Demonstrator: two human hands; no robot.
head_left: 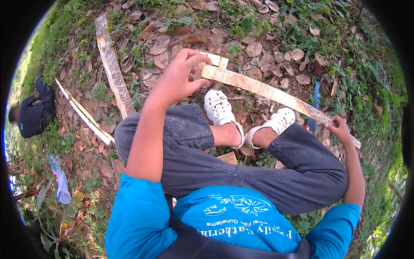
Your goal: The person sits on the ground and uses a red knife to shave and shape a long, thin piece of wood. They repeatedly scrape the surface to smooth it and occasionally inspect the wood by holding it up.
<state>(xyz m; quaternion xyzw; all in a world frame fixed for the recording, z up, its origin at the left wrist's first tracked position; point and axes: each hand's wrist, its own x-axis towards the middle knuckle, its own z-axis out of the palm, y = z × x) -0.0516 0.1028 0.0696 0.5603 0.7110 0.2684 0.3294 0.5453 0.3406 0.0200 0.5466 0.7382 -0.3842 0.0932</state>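
White shoes (221, 108) are near, just below a long wood strip (263, 90). The right hand (340, 130) pinches the strip toward its right end. Farther off, the left hand (180, 80) grips its left end, maybe a short block (222, 61) too; that's hard to see.

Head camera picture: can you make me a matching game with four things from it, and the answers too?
Things:
1. Shoes
2. Shirt
3. Trousers
4. Long wooden strip

Clues:
A. Bright blue
B. Reaches from the left hand to the right hand
C. White
D. Dark grey

Right pairs: 1-C, 2-A, 3-D, 4-B.
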